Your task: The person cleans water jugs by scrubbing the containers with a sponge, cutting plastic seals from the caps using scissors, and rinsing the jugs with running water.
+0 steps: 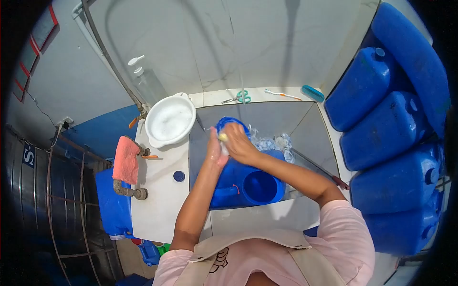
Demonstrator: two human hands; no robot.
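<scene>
My left hand (215, 148), wet with suds, is raised edge-on against my right hand (239, 144) over the sink. A small pale-yellow piece (223, 137), its kind unclear, shows between them, under the curled fingers of my right hand. Just behind the hands is a blue round thing (233, 123), partly covered by them. Below my wrists a large blue jug (229, 174) lies in the sink with its wide round mouth facing me. The fingers of my left hand are mostly hidden. Crumpled clear plastic pieces (275, 143) lie beside the jug.
A white basin of suds (171, 121) and a dark blue cap (179, 176) sit on the left counter, near a pipe draped with a pink cloth (126, 160). Scissors (238, 97), a toothbrush (282, 94) and a blue brush (313, 93) line the back ledge. Blue jerrycans (381, 128) stand at right.
</scene>
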